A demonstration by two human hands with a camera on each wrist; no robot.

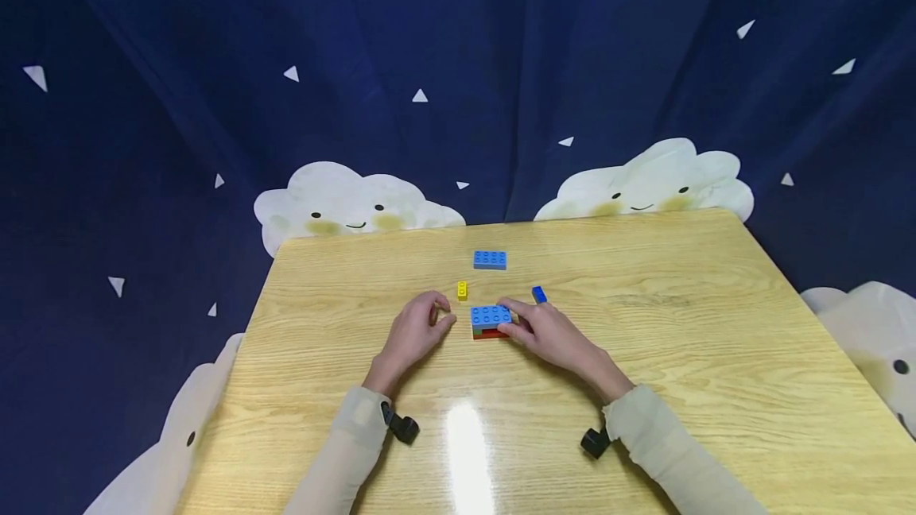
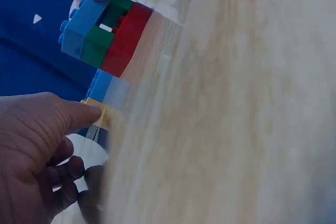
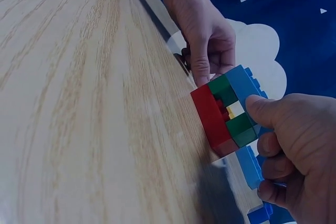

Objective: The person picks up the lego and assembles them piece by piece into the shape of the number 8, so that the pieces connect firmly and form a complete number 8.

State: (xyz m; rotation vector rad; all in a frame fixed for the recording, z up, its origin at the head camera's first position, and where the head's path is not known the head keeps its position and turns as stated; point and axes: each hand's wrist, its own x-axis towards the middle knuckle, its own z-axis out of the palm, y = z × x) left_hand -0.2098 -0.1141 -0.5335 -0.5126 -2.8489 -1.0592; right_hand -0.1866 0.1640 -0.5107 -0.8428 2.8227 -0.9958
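A small stack of toy building bricks stands in front of me: a red brick (image 3: 207, 119) at the bottom, two green bricks (image 3: 240, 130) with a gap between them, and a light blue brick (image 1: 490, 316) across the top. My right hand (image 1: 556, 336) pinches the light blue brick at its right end, thumb on the near side. Just left of the stack, my left hand (image 1: 413, 334) hovers with loosely bent fingers and nothing between them. Its thumb overlaps the small yellow brick (image 2: 101, 111) in the left wrist view.
Beyond the stack lie a yellow brick (image 1: 462, 291), a second light blue brick (image 1: 490, 260) and a small dark blue brick (image 1: 539, 293) close to my right fingers. The wooden table (image 1: 343, 276) ends at a dark blue curtain (image 1: 458, 46) with cloud shapes.
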